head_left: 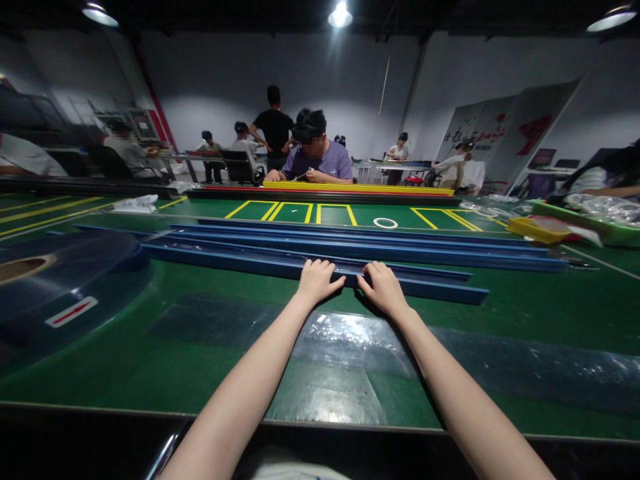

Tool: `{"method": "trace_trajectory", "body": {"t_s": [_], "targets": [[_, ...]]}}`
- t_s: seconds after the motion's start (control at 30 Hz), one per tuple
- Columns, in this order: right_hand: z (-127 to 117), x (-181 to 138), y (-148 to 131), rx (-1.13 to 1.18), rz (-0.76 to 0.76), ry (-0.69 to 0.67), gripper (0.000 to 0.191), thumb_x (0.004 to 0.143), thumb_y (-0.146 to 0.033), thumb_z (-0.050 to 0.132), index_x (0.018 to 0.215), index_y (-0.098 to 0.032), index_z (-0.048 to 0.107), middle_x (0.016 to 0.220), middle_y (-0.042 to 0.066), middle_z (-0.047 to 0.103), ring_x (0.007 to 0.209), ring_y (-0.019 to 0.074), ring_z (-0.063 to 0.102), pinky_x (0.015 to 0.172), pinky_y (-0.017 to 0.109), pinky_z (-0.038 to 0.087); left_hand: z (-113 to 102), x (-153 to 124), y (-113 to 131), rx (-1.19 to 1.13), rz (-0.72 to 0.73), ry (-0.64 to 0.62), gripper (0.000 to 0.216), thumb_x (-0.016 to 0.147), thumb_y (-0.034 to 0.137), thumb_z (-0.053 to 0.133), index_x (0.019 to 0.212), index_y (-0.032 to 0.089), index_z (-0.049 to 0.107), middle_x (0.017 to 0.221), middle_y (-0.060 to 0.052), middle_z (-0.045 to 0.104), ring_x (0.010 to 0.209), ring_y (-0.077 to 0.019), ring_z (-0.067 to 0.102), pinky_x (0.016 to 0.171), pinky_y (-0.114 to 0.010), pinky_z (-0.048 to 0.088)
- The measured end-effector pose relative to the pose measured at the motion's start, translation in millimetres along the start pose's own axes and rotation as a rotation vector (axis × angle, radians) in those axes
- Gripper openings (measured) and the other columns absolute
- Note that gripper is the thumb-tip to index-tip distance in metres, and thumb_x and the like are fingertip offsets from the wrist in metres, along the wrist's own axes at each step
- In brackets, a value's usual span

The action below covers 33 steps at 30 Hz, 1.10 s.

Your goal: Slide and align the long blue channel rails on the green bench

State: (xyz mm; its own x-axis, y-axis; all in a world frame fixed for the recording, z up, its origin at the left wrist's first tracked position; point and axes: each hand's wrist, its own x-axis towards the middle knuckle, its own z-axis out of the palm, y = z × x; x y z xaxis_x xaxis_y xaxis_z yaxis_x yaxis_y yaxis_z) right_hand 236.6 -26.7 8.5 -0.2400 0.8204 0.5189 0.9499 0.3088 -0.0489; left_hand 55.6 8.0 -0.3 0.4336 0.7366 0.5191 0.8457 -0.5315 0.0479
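l hand (317, 280): fingers curled over near blue strip (440, 290)
r hand (383, 287): same hold, just beside
progress: looked early imo, strip lay flat, other blue strips (375, 241) untouched behind

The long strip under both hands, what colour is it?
Blue, clearest in the head view, where the left hand and right hand rest on the long strip.
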Motion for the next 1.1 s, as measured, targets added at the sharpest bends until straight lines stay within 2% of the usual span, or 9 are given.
{"method": "trace_trajectory", "body": {"t_s": [0.3,0.43,0.63,1.1], "targets": [[-0.2,-0.8,3.4,0.069,-0.024,-0.001,0.017,0.086,-0.029,0.039,0.081,-0.019,0.052,0.084,0.008,0.059,0.085,0.0209,0.051,0.075,0.029,0.035,0.6,-1.3,-0.7,0.035,0.014,0.007,0.035,0.085,0.047,0.044,0.088,0.017,0.061,0.093,-0.010,0.064,0.090,-0.0250,0.055,0.079,-0.037,0.033],[1.5,-0.6,4.4,0.107,-0.005,0.015,0.016,0.087,-0.028,0.040,0.079,-0.020,0.051,0.083,0.007,0.058,0.084,0.0206,0.050,0.075,0.029,0.036,-0.6,-1.2,-0.8,0.016,0.039,0.034,0.031,0.086,0.045,0.046,0.093,0.017,0.058,0.095,-0.008,0.063,0.091,-0.0232,0.054,0.079,-0.036,0.032],[4.9,0.7,5.4,0.122,0.049,0.017,0.013,0.086,-0.024,0.041,0.077,-0.020,0.050,0.083,0.007,0.058,0.082,0.0201,0.050,0.075,0.029,0.037,-2.6,0.2,0.2,-0.008,0.079,0.061,0.029,0.090,0.044,0.043,0.090,0.018,0.057,0.093,-0.005,0.062,0.090,-0.0199,0.053,0.078,-0.032,0.032],[2.4,1.3,2.1,-0.049,0.013,0.010,0.008,0.085,-0.022,0.046,0.080,-0.018,0.051,0.085,0.009,0.056,0.082,0.0213,0.048,0.074,0.030,0.037,2.4,3.0,0.4,0.012,0.044,0.119,0.028,0.084,0.046,0.053,0.080,0.018,0.056,0.084,-0.003,0.062,0.082,-0.0181,0.054,0.070,-0.030,0.033]]}}
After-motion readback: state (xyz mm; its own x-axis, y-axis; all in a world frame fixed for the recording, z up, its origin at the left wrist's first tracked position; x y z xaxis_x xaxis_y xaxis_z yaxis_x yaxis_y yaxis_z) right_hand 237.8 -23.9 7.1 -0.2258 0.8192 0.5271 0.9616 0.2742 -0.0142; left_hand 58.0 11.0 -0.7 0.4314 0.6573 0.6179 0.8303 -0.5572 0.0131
